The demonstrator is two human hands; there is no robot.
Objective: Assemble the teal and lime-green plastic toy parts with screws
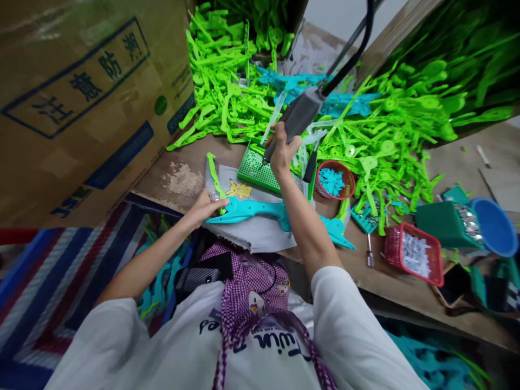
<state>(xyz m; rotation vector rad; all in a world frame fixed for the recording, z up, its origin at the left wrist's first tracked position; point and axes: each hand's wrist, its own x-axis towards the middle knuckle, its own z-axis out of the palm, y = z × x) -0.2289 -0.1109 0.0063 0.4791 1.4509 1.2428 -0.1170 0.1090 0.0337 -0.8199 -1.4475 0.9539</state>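
Note:
My right hand is wrapped round a grey electric screwdriver, which hangs from a black cord. Its tip points down at a green perforated tray of small metal screws; whether it touches them I cannot tell. My left hand grips the left end of a long turquoise plastic part, thumb on top. At that end a bright green arm-like piece sticks up, and another green piece shows at the right end. The turquoise part lies on a pale cloth at the table edge, partly hidden by my right forearm.
Heaps of green plastic pieces cover the back and right of the table. A large cardboard box stands left. Red baskets hold small turquoise pieces and white pieces. A green bin and blue bowl sit right.

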